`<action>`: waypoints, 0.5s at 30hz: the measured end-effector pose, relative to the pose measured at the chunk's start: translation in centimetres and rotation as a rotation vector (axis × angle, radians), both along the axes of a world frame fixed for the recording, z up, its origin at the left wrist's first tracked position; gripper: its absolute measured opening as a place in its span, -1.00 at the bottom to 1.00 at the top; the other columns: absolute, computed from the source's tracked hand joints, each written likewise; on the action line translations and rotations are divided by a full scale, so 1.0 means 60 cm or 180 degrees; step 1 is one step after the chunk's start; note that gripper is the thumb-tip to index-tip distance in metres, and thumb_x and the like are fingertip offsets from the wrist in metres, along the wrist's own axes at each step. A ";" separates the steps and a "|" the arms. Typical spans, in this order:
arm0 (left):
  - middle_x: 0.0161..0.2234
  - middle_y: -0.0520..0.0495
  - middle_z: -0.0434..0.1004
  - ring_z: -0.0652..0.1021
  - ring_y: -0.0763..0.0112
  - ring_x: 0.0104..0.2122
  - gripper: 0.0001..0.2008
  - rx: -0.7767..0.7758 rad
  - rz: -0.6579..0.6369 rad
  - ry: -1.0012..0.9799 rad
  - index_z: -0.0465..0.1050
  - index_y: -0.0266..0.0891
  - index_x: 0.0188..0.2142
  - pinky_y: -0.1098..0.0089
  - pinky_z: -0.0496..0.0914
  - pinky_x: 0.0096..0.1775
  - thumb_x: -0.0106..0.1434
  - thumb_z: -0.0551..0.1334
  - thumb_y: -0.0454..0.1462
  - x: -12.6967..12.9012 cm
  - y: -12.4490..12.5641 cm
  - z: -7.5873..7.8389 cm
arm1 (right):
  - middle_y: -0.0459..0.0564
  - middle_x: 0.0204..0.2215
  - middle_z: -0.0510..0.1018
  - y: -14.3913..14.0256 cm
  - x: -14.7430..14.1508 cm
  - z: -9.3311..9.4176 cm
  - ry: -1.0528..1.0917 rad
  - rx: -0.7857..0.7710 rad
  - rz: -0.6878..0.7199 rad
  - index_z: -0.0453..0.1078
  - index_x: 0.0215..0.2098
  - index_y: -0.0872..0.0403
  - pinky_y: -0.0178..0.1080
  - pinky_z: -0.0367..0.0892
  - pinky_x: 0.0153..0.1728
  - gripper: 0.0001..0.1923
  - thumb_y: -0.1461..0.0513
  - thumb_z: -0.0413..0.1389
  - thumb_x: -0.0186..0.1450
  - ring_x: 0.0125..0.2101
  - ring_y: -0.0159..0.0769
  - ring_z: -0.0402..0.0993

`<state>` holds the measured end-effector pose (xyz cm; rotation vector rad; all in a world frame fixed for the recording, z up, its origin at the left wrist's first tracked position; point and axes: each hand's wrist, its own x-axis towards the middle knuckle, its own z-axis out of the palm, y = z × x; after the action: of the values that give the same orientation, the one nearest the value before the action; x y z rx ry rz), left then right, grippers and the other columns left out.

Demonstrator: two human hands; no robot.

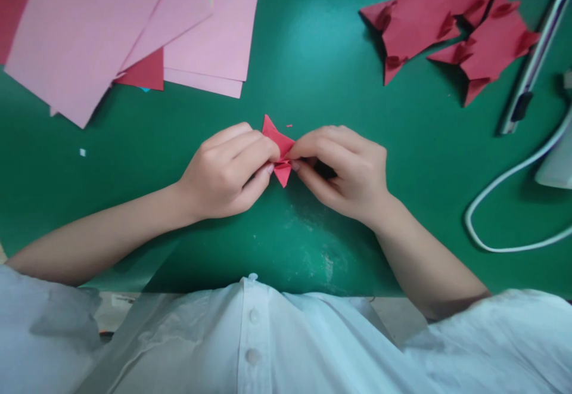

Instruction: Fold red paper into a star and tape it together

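Between my two hands is a small folded piece of red paper (282,141), with one point sticking up and another pointing down toward me. My left hand (230,170) pinches its left side between thumb and fingers. From the right, my right hand (344,170) pinches the opposite edge with thumb and forefinger. Part of the paper's middle is hidden behind the fingertips. At the upper right lie several larger folded red paper shapes (417,24) with pointed corners and small curled folds.
Pink paper sheets (89,30) overlap red ones at the upper left of the green table (313,66). A utility knife (536,60) lies at the right, above a white cable (473,203) and a white object (556,161) cut off by the frame. Small paper scraps lie about.
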<state>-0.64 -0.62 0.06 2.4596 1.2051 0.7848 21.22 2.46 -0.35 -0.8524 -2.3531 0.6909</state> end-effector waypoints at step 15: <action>-0.35 0.00 0.55 0.58 0.38 -0.32 -0.85 -0.0109 -0.0051 -0.0054 0.43 -0.21 -0.23 0.25 0.51 -0.17 0.37 0.09 -0.35 -0.004 -0.001 -0.004 | -0.06 -0.29 0.64 0.000 0.001 0.001 -0.0077 -0.0105 -0.0021 0.45 -0.19 0.01 -0.20 0.41 -0.27 -0.87 0.27 0.05 0.44 -0.32 -0.32 0.56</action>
<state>-0.88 -0.69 -0.19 2.4272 1.1815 0.7728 21.28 2.48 -0.27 -0.8871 -2.3653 0.7224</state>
